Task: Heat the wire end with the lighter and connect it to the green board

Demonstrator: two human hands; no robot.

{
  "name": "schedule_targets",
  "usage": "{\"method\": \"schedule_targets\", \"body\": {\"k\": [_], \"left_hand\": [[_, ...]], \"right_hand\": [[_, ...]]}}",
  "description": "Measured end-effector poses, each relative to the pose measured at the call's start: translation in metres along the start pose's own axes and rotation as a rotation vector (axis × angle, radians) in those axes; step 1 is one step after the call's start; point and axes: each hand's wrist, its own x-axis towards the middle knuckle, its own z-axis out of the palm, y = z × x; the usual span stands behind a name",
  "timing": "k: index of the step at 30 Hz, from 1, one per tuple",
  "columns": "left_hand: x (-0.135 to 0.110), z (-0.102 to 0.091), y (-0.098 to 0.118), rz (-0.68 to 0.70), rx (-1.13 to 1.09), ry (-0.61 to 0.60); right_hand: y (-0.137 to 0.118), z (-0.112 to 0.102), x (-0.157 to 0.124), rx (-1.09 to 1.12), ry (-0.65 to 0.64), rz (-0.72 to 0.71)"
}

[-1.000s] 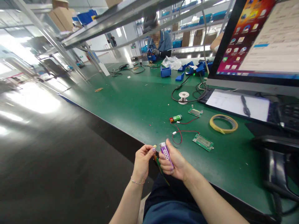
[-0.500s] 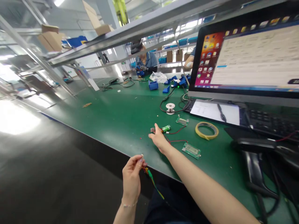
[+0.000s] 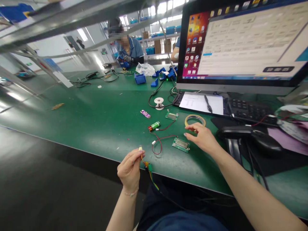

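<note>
My left hand (image 3: pixel 130 170) pinches a thin wire lead (image 3: pixel 146 166) with a small pale connector at its upper end; yellow and green strands hang below my fingers over the table's front edge. My right hand (image 3: pixel 202 138) hovers open above the green table (image 3: pixel 101 118), fingers spread, between a small green circuit board (image 3: pixel 181 144) with a red wire loop (image 3: pixel 157 144) and a roll of yellow tape (image 3: pixel 194 120). A purple lighter (image 3: pixel 145 114) lies on the table farther out. A green and red lighter (image 3: pixel 154 125) lies close to it.
A monitor (image 3: pixel 240 45), keyboard (image 3: pixel 250 110), paper sheet with a pen (image 3: pixel 202 102), second small board (image 3: pixel 171 115) and a solder spool (image 3: pixel 158 102) stand to the right. Blue bins (image 3: pixel 140 78) and black cables lie farther back, where another person works.
My right hand set the purple lighter down on the table, then drew back to the right above the circuit board. My left hand kept hold of the wire lead. The view swung right.
</note>
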Motion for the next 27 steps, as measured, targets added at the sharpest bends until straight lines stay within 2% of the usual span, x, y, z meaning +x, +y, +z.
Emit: {"method": "schedule_targets", "body": {"k": [2,5,11,17,27], "left_hand": [[0.003,0.015,0.003,0.048,-0.019,0.062],[0.004,0.038,0.011,0.045,-0.052,0.077],[-0.009,0.067,0.013,-0.032,-0.108,-0.110],[-0.019,0.075,0.004,-0.131,-0.107,-0.169],[-0.034,0.077,0.015,-0.158,-0.082,-0.205]], "right_hand": [[0.006,-0.003,-0.010,-0.064,-0.100,-0.004],[0.007,-0.001,-0.023,-0.148,-0.237,0.000],[0.006,0.002,-0.029,-0.149,-0.271,0.014],[0.011,0.012,-0.031,-0.399,-0.222,-0.040],[0.013,0.017,-0.029,-0.333,-0.199,-0.072]]}}
